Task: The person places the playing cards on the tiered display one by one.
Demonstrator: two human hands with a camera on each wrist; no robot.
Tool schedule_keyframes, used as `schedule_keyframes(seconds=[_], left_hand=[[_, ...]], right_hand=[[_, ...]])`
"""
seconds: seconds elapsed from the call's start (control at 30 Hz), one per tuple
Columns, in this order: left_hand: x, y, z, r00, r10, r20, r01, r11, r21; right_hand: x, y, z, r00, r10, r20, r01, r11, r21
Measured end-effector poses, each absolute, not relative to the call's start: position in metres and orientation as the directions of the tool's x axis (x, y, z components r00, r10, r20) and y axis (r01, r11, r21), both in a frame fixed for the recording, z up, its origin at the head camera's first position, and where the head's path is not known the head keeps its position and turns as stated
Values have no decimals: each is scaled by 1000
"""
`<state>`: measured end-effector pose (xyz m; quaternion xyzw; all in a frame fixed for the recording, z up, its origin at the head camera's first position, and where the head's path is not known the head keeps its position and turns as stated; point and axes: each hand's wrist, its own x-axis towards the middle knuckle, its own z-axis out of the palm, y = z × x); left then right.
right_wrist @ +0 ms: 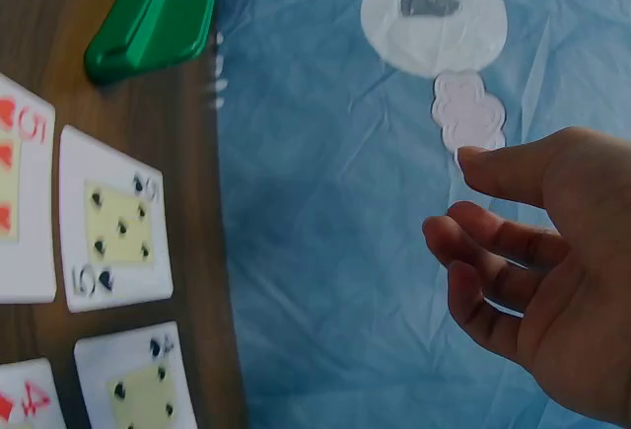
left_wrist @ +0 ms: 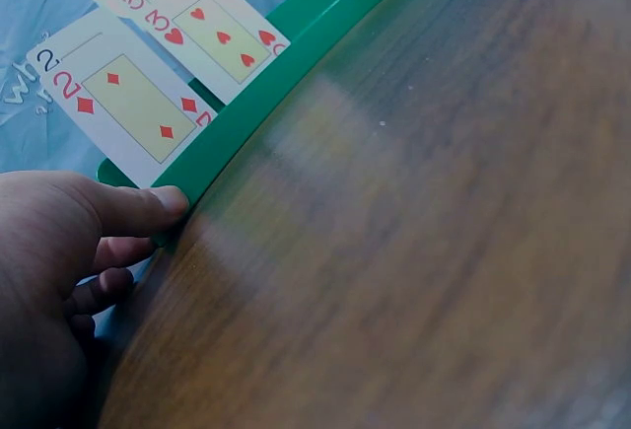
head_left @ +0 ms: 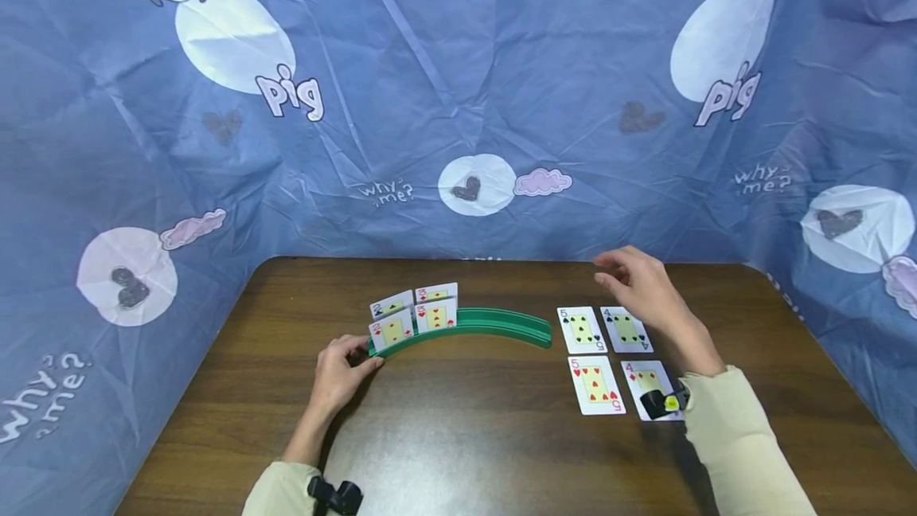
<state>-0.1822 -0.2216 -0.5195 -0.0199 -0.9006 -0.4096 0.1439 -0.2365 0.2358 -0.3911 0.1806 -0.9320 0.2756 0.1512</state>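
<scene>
My left hand (head_left: pixel 340 377) pinches the left end of a curved green card holder (head_left: pixel 501 318), its thumb along the front edge in the left wrist view. Four is avoided here: several playing cards stand upright in the holder's left half, with the two of diamonds (left_wrist: pixel 128 104) and three of hearts (left_wrist: pixel 217 39) in front and another two and three behind. My right hand (head_left: pixel 648 293) hovers beyond the loose cards, fingers loosely bent and holding nothing. Below it lie the five of spades (head_left: pixel 581 330), four of spades (head_left: pixel 627 330), five of hearts (head_left: pixel 596 385) and four of diamonds (head_left: pixel 645 377), face up.
The brown wooden table (head_left: pixel 473 436) reaches back to a blue printed cloth (head_left: pixel 401 118) hanging behind it. The holder's right end stops just left of the five of spades. My right wrist camera (head_left: pixel 655 403) overlaps the four of diamonds in the head view.
</scene>
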Motion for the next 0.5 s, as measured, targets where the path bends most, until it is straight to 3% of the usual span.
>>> schedule_keyframes(seconds=[0.5], left_hand=[[-183, -221, -521, -955, -87, 284, 158, 662, 733]], right_hand=[[-237, 275, -420, -933, -267, 242, -347, 845, -406]])
